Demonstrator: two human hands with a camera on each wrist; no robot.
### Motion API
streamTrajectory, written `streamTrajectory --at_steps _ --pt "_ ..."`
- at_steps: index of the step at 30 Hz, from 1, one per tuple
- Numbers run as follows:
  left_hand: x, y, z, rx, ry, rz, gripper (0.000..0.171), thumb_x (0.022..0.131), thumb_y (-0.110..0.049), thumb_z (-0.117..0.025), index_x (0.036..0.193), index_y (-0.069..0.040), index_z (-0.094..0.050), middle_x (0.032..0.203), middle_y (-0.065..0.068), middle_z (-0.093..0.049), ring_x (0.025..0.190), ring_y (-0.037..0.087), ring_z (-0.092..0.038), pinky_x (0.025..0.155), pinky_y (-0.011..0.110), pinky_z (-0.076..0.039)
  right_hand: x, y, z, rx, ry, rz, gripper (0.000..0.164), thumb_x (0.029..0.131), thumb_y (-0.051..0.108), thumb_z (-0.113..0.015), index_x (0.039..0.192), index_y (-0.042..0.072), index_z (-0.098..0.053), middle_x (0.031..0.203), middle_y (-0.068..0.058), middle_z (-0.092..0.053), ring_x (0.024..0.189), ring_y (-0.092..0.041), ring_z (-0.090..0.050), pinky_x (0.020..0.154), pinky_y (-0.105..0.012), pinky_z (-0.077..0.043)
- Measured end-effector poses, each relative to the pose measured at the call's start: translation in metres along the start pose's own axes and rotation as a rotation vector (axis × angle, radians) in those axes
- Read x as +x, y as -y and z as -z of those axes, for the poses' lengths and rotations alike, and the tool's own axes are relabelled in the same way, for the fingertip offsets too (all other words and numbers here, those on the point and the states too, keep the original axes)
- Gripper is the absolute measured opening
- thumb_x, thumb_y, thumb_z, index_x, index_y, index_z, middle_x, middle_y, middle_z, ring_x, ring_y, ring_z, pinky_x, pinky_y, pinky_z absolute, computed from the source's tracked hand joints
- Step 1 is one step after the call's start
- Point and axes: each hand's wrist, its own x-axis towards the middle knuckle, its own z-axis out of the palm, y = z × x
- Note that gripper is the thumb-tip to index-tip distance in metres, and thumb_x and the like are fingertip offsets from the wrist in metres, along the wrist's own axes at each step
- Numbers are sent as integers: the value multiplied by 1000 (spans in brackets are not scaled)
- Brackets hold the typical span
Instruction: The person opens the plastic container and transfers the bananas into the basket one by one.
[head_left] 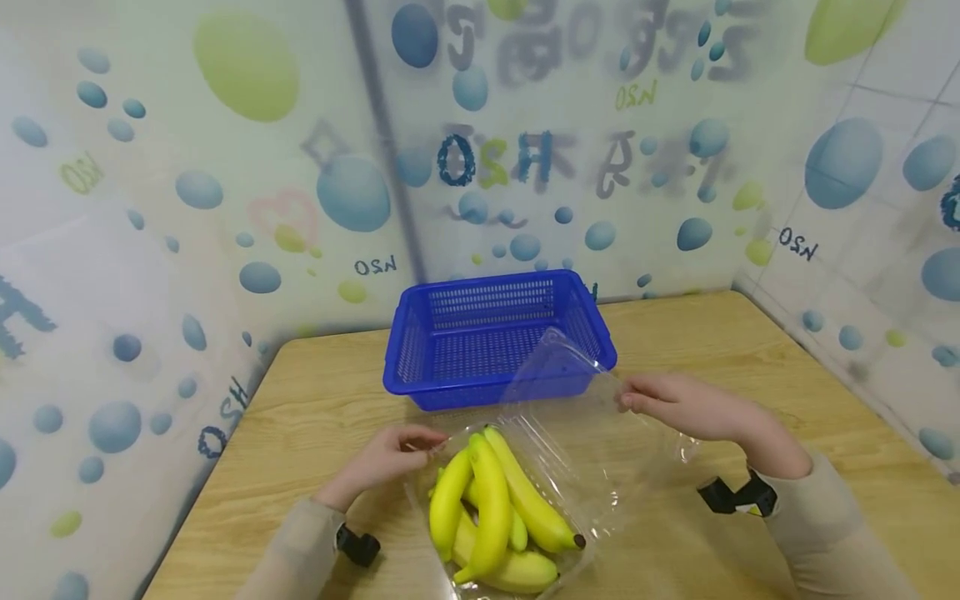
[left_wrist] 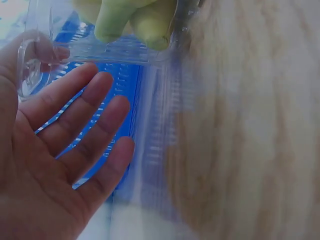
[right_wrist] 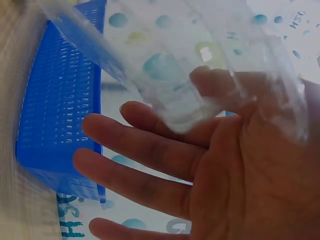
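Patterned walls [head_left: 645, 108], wooden table [head_left: 315, 392], bananas [head_left: 491, 508], clear box [head_left: 551, 462]

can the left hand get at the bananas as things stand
Likely yes: the left hand is at the edge of the box, close beside the bananas, and the right hand holds the lid raised off to the side, so nothing seems to cover them.

Lower banana [head_left: 531, 574] half buried.
Upper bananas [head_left: 491, 508] cover it; clear tray's [head_left: 422, 504] near edge cut off; lid [right_wrist: 165, 95] blurs at right wrist; can't read grey lettering [head_left: 531, 55] from here.
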Motion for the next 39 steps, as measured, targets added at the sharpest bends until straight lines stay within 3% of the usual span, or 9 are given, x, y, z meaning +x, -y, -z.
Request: streamTrajectory --at_steps 7,14,18,25,32,39 --pt "9 2 4 98 -37 3 21 85 -10 -63 103 -4 -71 95 2 -70 86 12 -61 75 27 -52 -11 -5 -6 33 48 -33 19 104 28 -45 102 16 -59 87 6 -57 75 -8 -50 67 -28 -43" --pt "10 6 3 97 -106 39 9 84 -8 -66 90 -3 -71 85 1 -67 79 11 -58 72 25 -50 -17 -13 -14 74 108 -10 15 101 26 -52 94 16 -60 75 11 -51 67 -4 -48 59 -25 -42" --pt "13 5 3 86 -132 99 9 85 -9 -65 90 -3 -71 86 2 -66 80 14 -57 72 26 -50 -22 -17 -19 69 134 14 10 99 23 -56 90 20 -59 79 14 -56 72 -3 -51 62 -26 -45" --pt "20 1 2 53 -210 183 15 88 -17 -69 88 -2 -70 83 2 -66 75 14 -54 66 26 -48 -26 -19 -24 31 147 32 10 95 23 -59 85 23 -57 88 17 -61 86 -5 -59 71 -30 -50" --pt "24 1 0 25 -280 254 27 85 -26 -75 72 -4 -64 62 -2 -51 58 10 -41 50 22 -35 -31 -21 -31 99 164 -16 20 91 20 -63 76 18 -51 67 15 -43 59 0 -38 50 -20 -35" --pt "28 0 0 31 -321 306 42 82 -34 -77 60 -11 -50 54 -5 -37 50 10 -32 46 23 -26 -27 -26 -37 105 176 -26 26 88 18 -65 70 16 -46 63 15 -35 55 1 -32 48 -18 -28"
